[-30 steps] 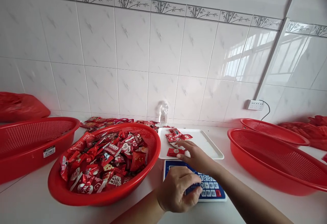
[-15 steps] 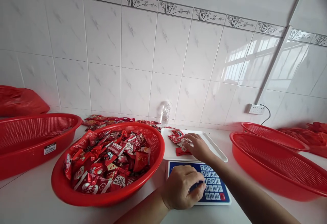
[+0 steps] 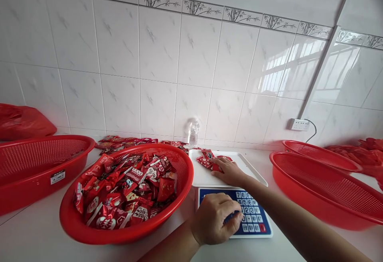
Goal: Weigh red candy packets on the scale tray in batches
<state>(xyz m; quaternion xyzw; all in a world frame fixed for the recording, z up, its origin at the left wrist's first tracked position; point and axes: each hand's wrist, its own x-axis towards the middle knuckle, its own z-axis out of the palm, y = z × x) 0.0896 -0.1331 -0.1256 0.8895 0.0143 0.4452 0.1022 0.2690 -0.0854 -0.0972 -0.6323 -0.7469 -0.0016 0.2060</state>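
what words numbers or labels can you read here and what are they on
"7 8 9": top row, blue keypad
"4 5 6": second row
"2 3": third row, beside the left hand, which covers part of the keypad
Too small or blurred: the other keys' markings, the red packets' print, the label on the leftmost basket

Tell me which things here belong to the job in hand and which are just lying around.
Likely in use:
red packets at the right hand
white tray
blue keypad, left hand over it
full red basket

Seemingly just lying around:
clear bottle
red bag, far left
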